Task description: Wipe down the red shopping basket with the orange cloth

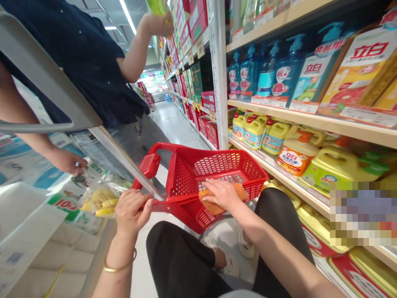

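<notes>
A red plastic shopping basket [192, 174] is tilted on the aisle floor in front of my knees. My left hand [132, 213] is closed around its near rim, by the grey pull handle [124, 159]. My right hand [221, 193] lies inside the basket with fingers flat on an orange cloth [214, 207], pressing it against the basket's inner wall. I am crouched, in black trousers and white shoes.
Shelves [313, 120] on the right hold yellow detergent jugs [274, 136] and blue pump bottles [287, 74]. Another person in a dark shirt [80, 58] stands at the left, one hand raised with a green item [156, 6]. Bagged yellow goods [102, 200] lie at the left.
</notes>
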A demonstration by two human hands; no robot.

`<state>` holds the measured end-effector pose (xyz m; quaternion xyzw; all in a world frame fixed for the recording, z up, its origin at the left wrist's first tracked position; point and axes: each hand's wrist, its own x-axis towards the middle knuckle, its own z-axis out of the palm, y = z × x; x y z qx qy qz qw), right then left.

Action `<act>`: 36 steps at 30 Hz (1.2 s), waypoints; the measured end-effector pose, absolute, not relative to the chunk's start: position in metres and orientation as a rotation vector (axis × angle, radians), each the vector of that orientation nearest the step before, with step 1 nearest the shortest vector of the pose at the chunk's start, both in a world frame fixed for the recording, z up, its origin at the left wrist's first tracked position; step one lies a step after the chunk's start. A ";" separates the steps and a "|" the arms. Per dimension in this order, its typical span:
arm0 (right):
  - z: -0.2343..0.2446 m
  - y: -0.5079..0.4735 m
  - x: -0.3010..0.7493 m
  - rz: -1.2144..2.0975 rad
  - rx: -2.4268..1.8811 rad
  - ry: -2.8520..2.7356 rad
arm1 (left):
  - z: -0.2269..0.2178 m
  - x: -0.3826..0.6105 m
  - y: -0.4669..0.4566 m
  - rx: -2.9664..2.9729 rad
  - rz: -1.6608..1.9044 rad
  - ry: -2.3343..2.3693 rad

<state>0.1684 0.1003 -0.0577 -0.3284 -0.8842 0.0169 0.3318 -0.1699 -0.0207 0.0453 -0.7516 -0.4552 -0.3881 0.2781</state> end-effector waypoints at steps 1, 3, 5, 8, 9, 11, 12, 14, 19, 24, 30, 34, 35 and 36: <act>-0.061 0.110 0.174 0.045 -0.853 -2.308 | 0.045 -0.168 -0.019 -2.020 -1.030 -1.229; -0.067 0.130 0.183 0.061 -0.811 -2.292 | 0.046 -0.159 -0.016 -2.031 -0.988 -1.243; -0.072 0.150 0.190 0.107 -0.761 -2.225 | 0.048 -0.148 -0.013 -2.029 -0.943 -1.240; -0.079 0.173 0.199 0.149 -0.775 -2.067 | 0.049 -0.132 -0.009 -2.008 -0.924 -1.220; -0.082 0.177 0.200 0.162 -0.801 -2.017 | 0.049 -0.129 -0.009 -1.993 -0.925 -1.220; -0.086 0.181 0.200 0.222 -0.852 -1.926 | 0.049 -0.126 -0.008 -1.950 -0.920 -1.231; -0.088 0.180 0.198 0.277 -0.872 -1.874 | 0.049 -0.126 -0.008 -1.930 -0.910 -1.237; -0.091 0.173 0.191 0.401 -0.902 -1.756 | 0.048 -0.127 -0.008 -1.911 -0.887 -1.245; -0.093 0.137 0.162 0.635 -0.903 -1.560 | 0.050 -0.128 -0.006 -1.930 -0.878 -1.223; -0.094 0.099 0.143 0.853 -0.898 -1.497 | 0.049 -0.123 -0.001 -1.819 -0.858 -1.311; -0.099 0.071 0.142 0.979 -0.936 -1.431 | 0.046 -0.122 0.003 -1.798 -0.855 -1.316; -0.094 0.058 0.144 1.034 -0.942 -1.440 | 0.045 -0.119 0.010 -1.745 -0.832 -1.348; -0.091 0.055 0.145 1.045 -0.935 -1.442 | 0.045 -0.117 0.013 -1.740 -0.830 -1.350; -0.088 0.052 0.146 1.056 -0.927 -1.443 | 0.045 -0.115 0.017 -1.739 -0.830 -1.351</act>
